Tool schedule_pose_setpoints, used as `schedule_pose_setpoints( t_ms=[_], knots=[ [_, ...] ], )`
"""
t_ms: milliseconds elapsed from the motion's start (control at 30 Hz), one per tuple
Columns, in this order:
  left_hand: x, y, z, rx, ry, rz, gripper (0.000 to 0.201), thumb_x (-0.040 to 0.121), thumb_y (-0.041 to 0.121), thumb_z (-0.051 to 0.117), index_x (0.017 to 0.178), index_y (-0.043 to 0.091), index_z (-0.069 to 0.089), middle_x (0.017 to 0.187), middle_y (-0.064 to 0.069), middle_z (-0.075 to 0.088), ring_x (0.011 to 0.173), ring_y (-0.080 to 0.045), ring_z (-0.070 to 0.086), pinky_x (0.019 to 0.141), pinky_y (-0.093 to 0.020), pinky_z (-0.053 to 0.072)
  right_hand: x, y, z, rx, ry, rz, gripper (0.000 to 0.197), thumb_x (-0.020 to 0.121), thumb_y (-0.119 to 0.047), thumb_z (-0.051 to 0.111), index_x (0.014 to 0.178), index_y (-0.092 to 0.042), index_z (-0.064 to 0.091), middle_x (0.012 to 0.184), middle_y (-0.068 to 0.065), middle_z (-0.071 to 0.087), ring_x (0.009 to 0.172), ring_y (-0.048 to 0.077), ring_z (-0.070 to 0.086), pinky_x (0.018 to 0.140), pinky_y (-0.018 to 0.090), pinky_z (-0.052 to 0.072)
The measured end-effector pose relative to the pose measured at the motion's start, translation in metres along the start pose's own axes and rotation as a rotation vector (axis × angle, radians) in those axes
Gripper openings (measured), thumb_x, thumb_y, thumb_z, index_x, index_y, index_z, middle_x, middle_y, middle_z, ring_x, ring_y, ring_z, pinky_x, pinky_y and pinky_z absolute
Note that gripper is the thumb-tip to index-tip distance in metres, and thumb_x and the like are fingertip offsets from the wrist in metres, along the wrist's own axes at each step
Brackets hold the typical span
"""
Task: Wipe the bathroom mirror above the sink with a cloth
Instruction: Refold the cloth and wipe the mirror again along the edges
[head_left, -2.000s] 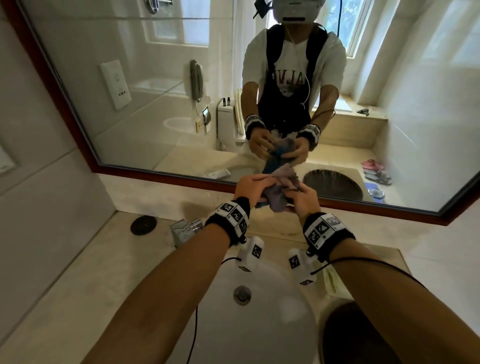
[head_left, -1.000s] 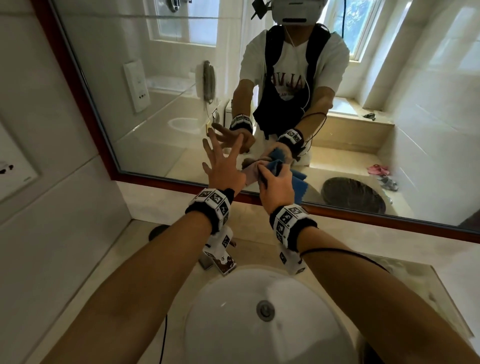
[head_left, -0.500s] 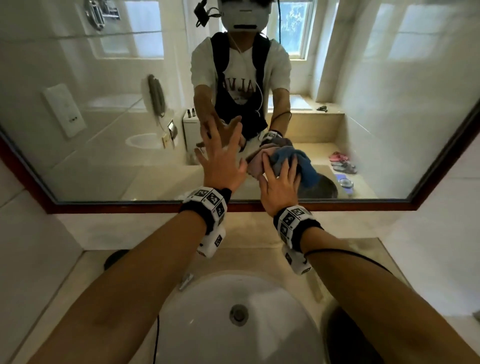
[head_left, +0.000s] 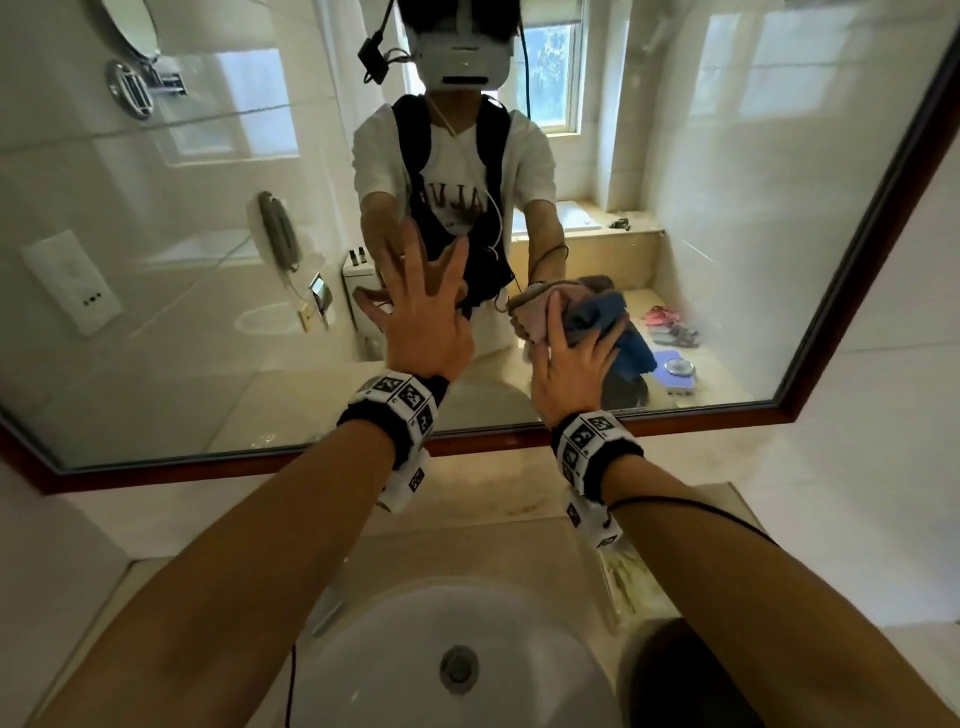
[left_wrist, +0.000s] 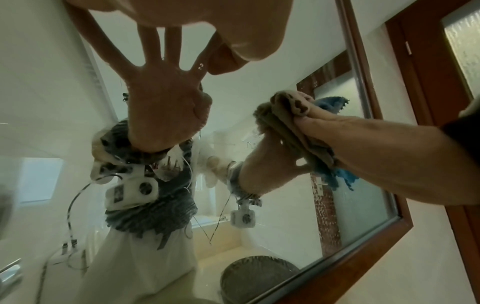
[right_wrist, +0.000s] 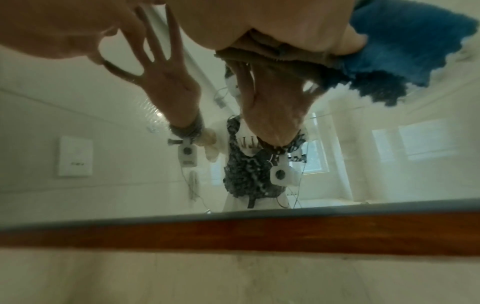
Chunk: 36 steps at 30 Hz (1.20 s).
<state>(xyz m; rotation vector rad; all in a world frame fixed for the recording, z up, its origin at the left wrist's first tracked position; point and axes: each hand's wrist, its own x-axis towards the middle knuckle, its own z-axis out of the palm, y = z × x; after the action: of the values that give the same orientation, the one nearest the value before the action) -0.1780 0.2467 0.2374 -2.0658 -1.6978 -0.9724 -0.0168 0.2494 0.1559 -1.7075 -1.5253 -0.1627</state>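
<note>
The wood-framed mirror (head_left: 727, 208) fills the wall above the sink. My left hand (head_left: 421, 317) lies flat on the glass with its fingers spread and holds nothing; the left wrist view shows the left hand (left_wrist: 207, 20) meeting its own reflection. To its right, my right hand (head_left: 571, 364) presses a bunched cloth (head_left: 592, 314), blue with a pinkish-brown part, against the lower glass with spread fingers. In the left wrist view the cloth (left_wrist: 280, 119) sits between the right hand (left_wrist: 363, 144) and the glass. In the right wrist view the cloth (right_wrist: 402, 51) sticks out from under the palm.
A white sink basin (head_left: 415, 675) with a metal drain sits below my arms in a beige counter (head_left: 493, 535). A dark round bin (head_left: 675, 675) stands at lower right. The brown mirror frame (head_left: 857, 270) slants up the right side, with white wall beyond it.
Both hands held the cloth over the sink two seconds ago. The left hand let go and went flat on the glass. The right hand carried the cloth up onto the mirror, then rightward.
</note>
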Motion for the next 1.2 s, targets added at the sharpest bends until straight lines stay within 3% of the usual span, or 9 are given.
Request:
schedule_pose_setpoints(
  t_ms=[100,200,367,467,567,667,900,1033,1200],
  knots=[
    [0.002,0.001,0.006,0.019,0.015,-0.013,0.077,0.085,0.027,0.047,0.154,0.042,0.014,0.163,-0.013,-0.008,0.148,-0.043,-0.012,0.103,-0.081,0.006,-0.012,-0.009,0.01,-0.031,0.003,-0.111,0.055,0.1,-0.047,0.029,0.153,-0.038,0.016,0.151,0.037,0.019,0.14,0.058,-0.002,0.105,0.075,0.015],
    [0.002,0.004,0.012,0.041,0.032,-0.036,0.072,0.091,0.036,0.046,0.154,0.042,0.013,0.163,-0.016,-0.005,0.147,-0.045,-0.009,0.102,-0.081,0.01,-0.028,-0.012,0.029,-0.057,-0.017,-0.211,0.05,0.1,-0.042,0.038,0.148,-0.04,0.025,0.148,0.034,0.031,0.14,0.059,0.005,0.103,0.076,0.018],
    [0.0,0.025,0.025,0.042,0.051,-0.112,0.077,0.09,0.044,0.046,0.156,0.032,0.007,0.161,-0.023,-0.007,0.146,-0.048,-0.008,0.103,-0.079,0.013,-0.043,-0.01,0.046,-0.052,-0.039,-0.243,0.046,0.098,-0.036,0.045,0.144,-0.038,0.04,0.15,0.03,0.031,0.141,0.056,-0.001,0.104,0.076,0.015],
    [-0.002,0.038,0.035,0.061,0.058,-0.142,0.081,0.091,0.053,0.043,0.156,0.028,0.001,0.16,-0.027,-0.006,0.145,-0.051,-0.006,0.102,-0.08,0.014,-0.042,0.002,0.046,-0.039,-0.056,-0.263,0.048,0.098,-0.039,0.041,0.146,-0.036,0.036,0.154,0.027,0.025,0.143,0.052,-0.006,0.106,0.074,0.014],
    [-0.003,0.048,0.047,0.056,0.063,-0.165,0.081,0.092,0.062,0.034,0.156,0.025,0.0,0.159,-0.03,-0.006,0.144,-0.054,-0.006,0.1,-0.081,0.015,-0.038,0.025,0.04,-0.003,-0.088,-0.106,0.061,0.098,-0.046,0.033,0.154,-0.033,0.012,0.155,0.033,0.016,0.142,0.053,-0.01,0.108,0.074,0.016],
    [-0.007,0.056,0.057,0.054,0.06,-0.179,0.082,0.092,0.067,0.03,0.155,0.025,-0.002,0.158,-0.031,-0.005,0.144,-0.055,-0.006,0.101,-0.081,0.013,-0.027,0.057,0.028,0.125,-0.084,0.137,0.069,0.095,-0.054,0.022,0.152,-0.03,-0.008,0.155,0.035,-0.002,0.141,0.054,-0.014,0.11,0.069,0.002],
    [-0.01,0.059,0.067,0.089,0.084,-0.178,0.082,0.091,0.071,0.03,0.156,0.029,0.004,0.159,-0.031,0.0,0.144,-0.055,-0.001,0.103,-0.081,0.01,0.011,0.111,0.003,0.426,0.102,0.67,0.072,0.101,-0.051,0.032,0.155,-0.023,-0.008,0.157,0.031,-0.007,0.146,0.045,-0.007,0.118,0.057,0.007],
    [-0.016,0.056,0.072,0.121,0.087,-0.145,0.079,0.091,0.069,0.031,0.155,0.031,0.002,0.158,-0.032,0.002,0.144,-0.055,0.001,0.101,-0.081,0.011,0.01,0.1,0.003,0.414,0.139,0.69,0.071,0.102,-0.047,0.032,0.155,-0.019,-0.007,0.159,0.027,-0.005,0.145,0.047,-0.005,0.118,0.054,0.004],
    [-0.018,0.058,0.075,0.11,0.089,-0.154,0.076,0.092,0.066,0.031,0.154,0.032,0.002,0.159,-0.031,0.003,0.144,-0.055,0.002,0.101,-0.081,0.015,-0.022,0.075,0.032,0.344,0.044,0.465,0.074,0.1,-0.049,0.036,0.155,-0.019,-0.003,0.158,0.029,-0.004,0.144,0.05,-0.003,0.116,0.054,-0.006]
  ],
)
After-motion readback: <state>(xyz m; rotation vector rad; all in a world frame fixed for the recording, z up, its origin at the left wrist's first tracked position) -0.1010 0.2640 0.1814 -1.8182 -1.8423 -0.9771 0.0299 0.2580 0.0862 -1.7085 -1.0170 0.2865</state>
